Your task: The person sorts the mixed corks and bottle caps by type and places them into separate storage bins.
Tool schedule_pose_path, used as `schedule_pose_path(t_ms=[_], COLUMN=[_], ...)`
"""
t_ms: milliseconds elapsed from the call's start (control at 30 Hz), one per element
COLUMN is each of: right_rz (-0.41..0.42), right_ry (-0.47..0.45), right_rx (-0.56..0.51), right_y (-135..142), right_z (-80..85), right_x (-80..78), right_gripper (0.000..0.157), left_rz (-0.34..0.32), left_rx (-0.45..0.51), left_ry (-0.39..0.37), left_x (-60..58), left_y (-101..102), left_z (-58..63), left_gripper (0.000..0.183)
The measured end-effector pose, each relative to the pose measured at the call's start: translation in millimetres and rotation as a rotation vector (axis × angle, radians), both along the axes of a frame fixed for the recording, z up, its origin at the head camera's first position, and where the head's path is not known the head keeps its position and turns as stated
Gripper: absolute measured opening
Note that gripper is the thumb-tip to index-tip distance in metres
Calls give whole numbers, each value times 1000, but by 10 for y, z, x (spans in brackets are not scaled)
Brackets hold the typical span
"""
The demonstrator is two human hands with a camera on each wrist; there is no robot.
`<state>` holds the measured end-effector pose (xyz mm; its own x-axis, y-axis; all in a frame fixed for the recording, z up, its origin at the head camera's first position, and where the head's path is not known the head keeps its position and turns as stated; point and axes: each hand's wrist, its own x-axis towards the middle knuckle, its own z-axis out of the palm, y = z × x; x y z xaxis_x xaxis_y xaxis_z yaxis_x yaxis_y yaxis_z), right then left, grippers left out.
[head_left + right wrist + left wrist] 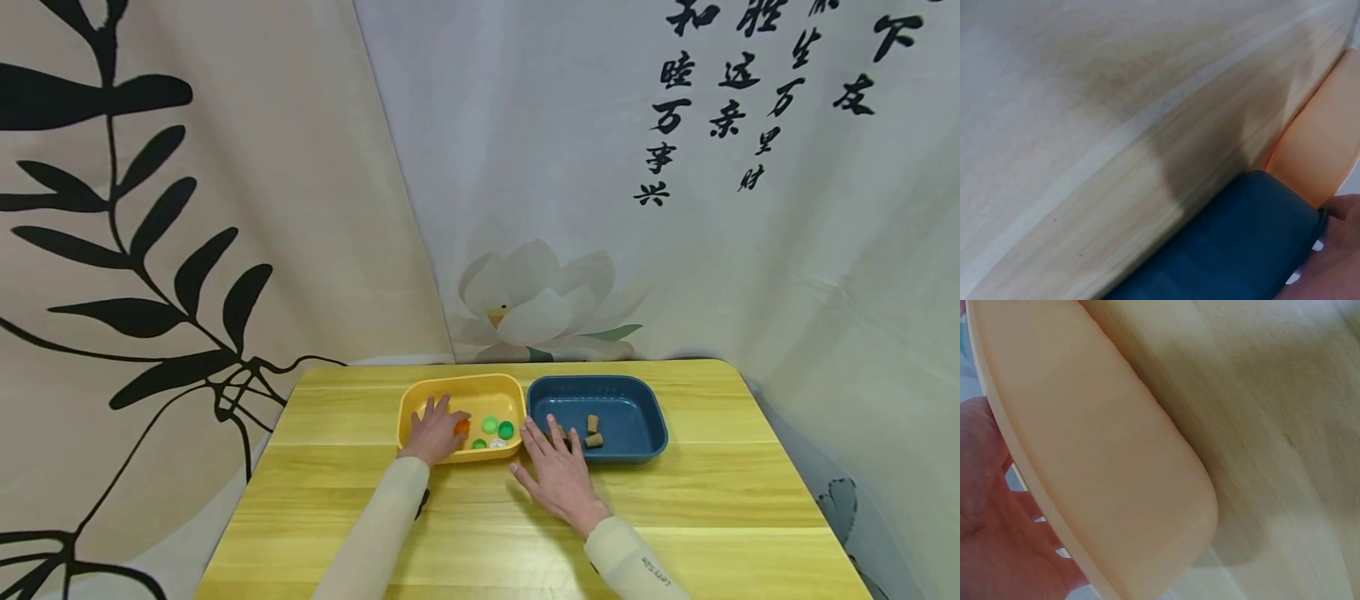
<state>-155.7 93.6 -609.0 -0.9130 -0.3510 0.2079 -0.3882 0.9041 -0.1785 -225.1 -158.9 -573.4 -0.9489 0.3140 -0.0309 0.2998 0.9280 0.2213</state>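
My left hand reaches over the front rim of a yellow tray, fingers spread inside it. An orange round cap lies right by its thumb and index finger. To the right are a light green cap, a darker green cap and a white one. My right hand extends over the front left corner of a blue tray, fingers straight and spread. Two corks show beside its fingers; another is partly hidden under them. In the left wrist view, the left palm passes over the tray's rim.
The trays stand side by side on a yellow wood-grain table, near its far edge. Behind it hangs a pale cloth printed with dark leaves, a flower and characters.
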Motion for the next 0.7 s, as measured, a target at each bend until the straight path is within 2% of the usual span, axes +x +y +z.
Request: schedule_pose_path(t_ms=[233, 367, 567, 700], right_rz=[-2, 1, -9, -28], right_ry=[4, 5, -1, 11], right_rx=[8, 0, -1, -42], right_y=[-25, -17, 20, 55], right_z=[-3, 6, 47, 103], right_x=[0, 0, 4, 7], right_gripper=[70, 69, 71, 71], left_rz=[20, 42, 62, 58], left_rx=[-56, -36, 88, 164], left_ry=[-70, -73, 44, 136], left_x=[-43, -39, 14, 109], left_y=[-16, -13, 14, 25], left_z=[-7, -10, 14, 39], left_gripper=[39, 45, 53, 54])
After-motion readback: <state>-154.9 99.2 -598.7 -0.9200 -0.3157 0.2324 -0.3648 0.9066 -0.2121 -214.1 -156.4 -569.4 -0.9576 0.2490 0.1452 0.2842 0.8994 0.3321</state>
